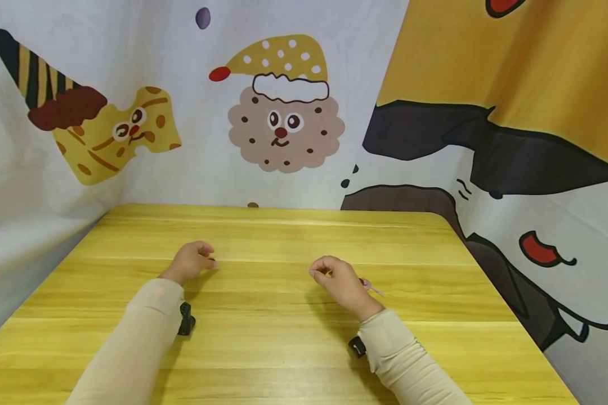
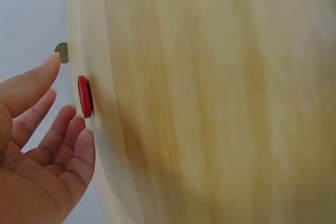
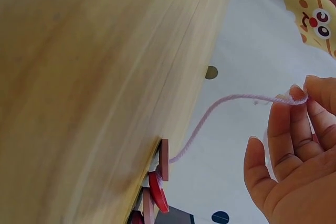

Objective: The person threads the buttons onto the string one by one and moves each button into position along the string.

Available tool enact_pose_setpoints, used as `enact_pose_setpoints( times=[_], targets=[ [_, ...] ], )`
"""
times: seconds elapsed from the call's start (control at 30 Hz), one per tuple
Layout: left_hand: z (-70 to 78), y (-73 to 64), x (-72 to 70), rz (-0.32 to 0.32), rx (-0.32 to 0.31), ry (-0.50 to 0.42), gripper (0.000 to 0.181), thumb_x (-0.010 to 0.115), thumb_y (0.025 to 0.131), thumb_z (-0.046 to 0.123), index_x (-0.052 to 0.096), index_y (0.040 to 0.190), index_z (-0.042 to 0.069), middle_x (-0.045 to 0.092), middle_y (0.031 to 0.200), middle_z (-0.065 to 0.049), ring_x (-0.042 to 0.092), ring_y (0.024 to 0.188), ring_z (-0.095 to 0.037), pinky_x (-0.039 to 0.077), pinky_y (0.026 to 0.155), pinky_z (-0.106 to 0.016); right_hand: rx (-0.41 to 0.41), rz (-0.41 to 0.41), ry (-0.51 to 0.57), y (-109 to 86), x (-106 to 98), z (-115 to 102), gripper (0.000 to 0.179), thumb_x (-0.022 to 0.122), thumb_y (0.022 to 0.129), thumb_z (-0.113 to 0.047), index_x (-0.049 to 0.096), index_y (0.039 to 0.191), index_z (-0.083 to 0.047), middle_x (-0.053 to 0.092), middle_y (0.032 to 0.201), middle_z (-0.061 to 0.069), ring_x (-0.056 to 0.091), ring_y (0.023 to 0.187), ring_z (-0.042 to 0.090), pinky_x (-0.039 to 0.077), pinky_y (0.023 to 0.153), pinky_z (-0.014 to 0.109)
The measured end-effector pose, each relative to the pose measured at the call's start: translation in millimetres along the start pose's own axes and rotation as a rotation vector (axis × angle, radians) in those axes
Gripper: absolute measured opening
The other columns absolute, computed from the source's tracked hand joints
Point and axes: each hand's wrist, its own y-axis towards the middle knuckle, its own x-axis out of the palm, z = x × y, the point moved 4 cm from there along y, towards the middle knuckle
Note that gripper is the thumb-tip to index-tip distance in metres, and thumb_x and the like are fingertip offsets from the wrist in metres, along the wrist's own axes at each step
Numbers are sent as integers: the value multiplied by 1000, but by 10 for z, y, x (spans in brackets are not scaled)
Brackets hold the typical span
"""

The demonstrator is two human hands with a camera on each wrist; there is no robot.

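Note:
My right hand (image 1: 340, 283) pinches the end of a lilac yarn string (image 3: 231, 97) between thumb and fingertips. From there the string arcs down to several flat pink and red pieces lying on the table, among them a pink piece (image 3: 165, 159) and a red piece (image 3: 158, 192). In the head view the hand mostly covers them; a pink piece (image 1: 366, 283) and a string tail show behind it. On the left side, my left hand (image 1: 190, 261) has its fingers loosely bent, thumb apart. Its fingertips are right at a flat red piece (image 2: 84, 96) on the tabletop.
The wood-grain table (image 1: 263, 349) has rounded far corners. Behind it and along its sides hangs a white curtain (image 1: 197, 163) printed with cartoon food figures. Black wrist cameras, such as the left one (image 1: 186, 319), are strapped under both sleeves.

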Motion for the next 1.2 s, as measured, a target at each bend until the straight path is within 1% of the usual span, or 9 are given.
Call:
enact_pose_setpoints(
  times=[0.13, 0.33, 0.47, 0.67, 0.8, 0.97, 1.1, 1.2],
  targets=[
    [-3, 11, 6, 0, 5, 50, 39, 68, 88, 3, 52, 120, -14, 51, 121, -33, 51, 110, -46, 48, 86, -47, 4, 5, 2, 1, 0, 5, 5, 65, 93, -12, 68, 96, -12, 65, 90, -5, 55, 81, 13, 47, 79, 34],
    [-19, 28, 16, -12, 7, 123, 37, 69, 86, 1, 53, 116, -14, 56, 113, -31, 55, 99, -40, 49, 82, -44, -1, 10, 0, -2, -5, 2, 4, 65, 93, -11, 68, 96, -12, 65, 90, -5, 55, 80, 12, 46, 82, 36],
    [-1, 27, 7, -22, 20, 175, 34, 70, 86, 1, 54, 112, -13, 58, 107, -30, 57, 94, -37, 49, 79, -43, -4, 11, 0, -6, -11, 1, 4, 65, 93, -11, 68, 96, -12, 65, 90, -5, 56, 80, 12, 46, 83, 36],
    [12, 43, 2, -21, 47, 249, 31, 71, 85, 2, 56, 108, -12, 61, 100, -27, 58, 90, -36, 49, 79, -44, -11, 10, -8, -4, -11, 1, 5, 65, 93, -11, 68, 97, -11, 65, 90, -5, 56, 80, 11, 47, 82, 36],
    [23, 38, 1, -25, 62, 272, 29, 71, 84, 2, 57, 106, -11, 61, 98, -26, 58, 88, -35, 49, 78, -45, -10, 12, -16, -2, -9, -9, 4, 65, 93, -11, 68, 96, -13, 65, 90, -5, 56, 80, 11, 47, 82, 35],
    [36, 38, 5, -39, 65, 302, 23, 70, 86, 2, 59, 103, -9, 60, 96, -24, 57, 86, -33, 48, 76, -44, -9, 16, -22, 1, -6, -6, 4, 65, 93, -11, 68, 95, -13, 65, 89, -6, 56, 80, 11, 47, 82, 35],
    [44, 34, 4, -39, 69, 292, 20, 70, 86, 2, 58, 98, -7, 60, 93, -22, 55, 83, -31, 47, 74, -42, -18, 20, -25, 6, -4, 0, 4, 65, 93, -11, 68, 96, -12, 65, 89, -6, 56, 80, 11, 47, 81, 35],
    [9, 51, 2, -32, 82, 268, 19, 70, 85, 3, 58, 97, -6, 60, 92, -21, 55, 82, -31, 47, 72, -40, -17, 18, -26, 7, -2, 5, 5, 65, 93, -11, 68, 96, -11, 65, 89, -6, 56, 80, 11, 47, 80, 35]
  ],
)
